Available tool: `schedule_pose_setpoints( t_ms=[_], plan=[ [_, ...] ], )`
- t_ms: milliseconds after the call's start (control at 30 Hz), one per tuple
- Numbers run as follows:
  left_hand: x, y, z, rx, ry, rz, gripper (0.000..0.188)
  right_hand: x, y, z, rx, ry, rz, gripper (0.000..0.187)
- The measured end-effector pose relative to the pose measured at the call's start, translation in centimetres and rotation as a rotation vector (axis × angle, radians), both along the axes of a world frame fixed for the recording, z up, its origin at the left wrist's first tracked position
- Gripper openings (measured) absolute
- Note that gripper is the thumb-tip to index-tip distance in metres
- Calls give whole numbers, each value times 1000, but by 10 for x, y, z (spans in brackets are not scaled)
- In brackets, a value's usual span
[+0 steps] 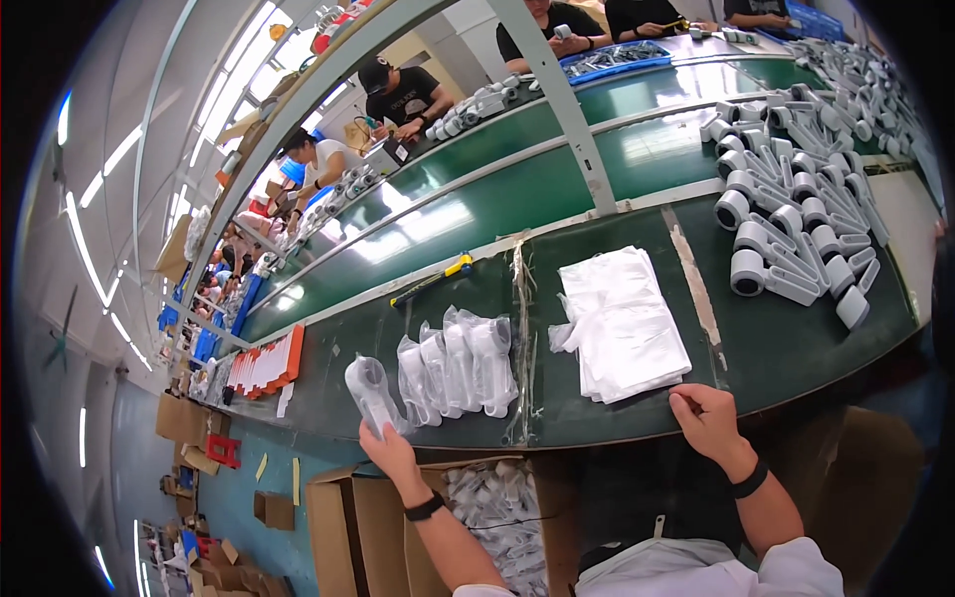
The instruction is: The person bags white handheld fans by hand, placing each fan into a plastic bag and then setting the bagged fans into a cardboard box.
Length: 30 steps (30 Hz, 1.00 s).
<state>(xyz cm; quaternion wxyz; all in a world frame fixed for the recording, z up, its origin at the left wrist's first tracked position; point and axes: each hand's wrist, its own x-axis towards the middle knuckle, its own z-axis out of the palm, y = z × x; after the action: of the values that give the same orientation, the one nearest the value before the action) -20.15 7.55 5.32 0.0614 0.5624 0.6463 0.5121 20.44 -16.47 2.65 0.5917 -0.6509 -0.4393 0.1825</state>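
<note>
Bagged grey device [370, 384] at the counter's [565, 423] front edge, just left of the bagged row [460, 364], its near end pinched in my left grip [392, 456]! My right grip [710, 426] curls by the plastic stack's [629, 328] near right corner; whether it pinches anything, I can't tell. Light pressure, I'd say: line up with the neighbours, film unsnagged.

Four lined-up bagged devices [490, 363], one held device [369, 386], one bag stack [629, 328] and one yellow-black tool [433, 279] appear.
</note>
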Motion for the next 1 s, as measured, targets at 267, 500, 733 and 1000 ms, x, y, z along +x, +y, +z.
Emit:
schedule_pose_setpoints(
  t_ms=[267,500,733,1000],
  plan=[
    [5,44,-23,-294,136,24,46,3,-2,-5,2,-39,-52,11],
    [64,16,28,19,628,-200,73,0,2,-4,16,-99,-60,10],
    [138,3,32,-582,818,-254,98,-1,0,-6,38,-213,-93,6],
    [103,35,41,-795,764,-281,97,0,1,-6,63,-272,-82,3]
  ],
)
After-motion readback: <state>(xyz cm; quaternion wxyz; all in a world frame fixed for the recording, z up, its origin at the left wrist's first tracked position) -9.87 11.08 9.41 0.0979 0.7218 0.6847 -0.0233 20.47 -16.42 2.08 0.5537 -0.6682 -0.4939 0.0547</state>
